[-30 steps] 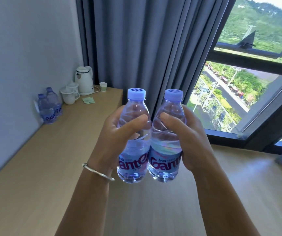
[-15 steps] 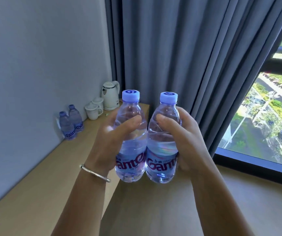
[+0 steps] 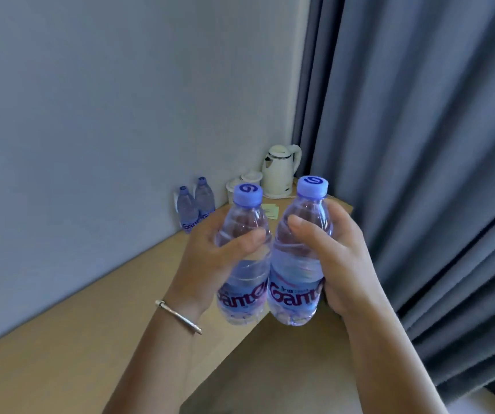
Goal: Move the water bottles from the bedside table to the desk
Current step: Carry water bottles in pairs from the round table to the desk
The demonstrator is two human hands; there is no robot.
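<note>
I'm seeing both hands up in front of me, each one wrapping a bottle. The left hand (image 3: 210, 258), with a silver bangle (image 3: 178, 316) sitting on its wrist, is curling round the left bottle (image 3: 241, 264), thumb lying across the front. The right hand (image 3: 339, 258) is gripping the right bottle (image 3: 298, 264) the same way, thumb over its upper body. The two bottles are standing upright and touching side by side, carried in the air above the near stretch of the wooden desk (image 3: 97, 312), blue caps on top. Looking further along, two more bottles (image 3: 194, 206) are standing together against the wall (image 3: 106, 100) at the desk's far edge. In the far corner I'm picking out a white kettle (image 3: 280, 171), what look like cups (image 3: 244, 182) just beside it, and a small paper packet (image 3: 271, 211), with the grey curtain (image 3: 419, 144) hanging to the right.
</note>
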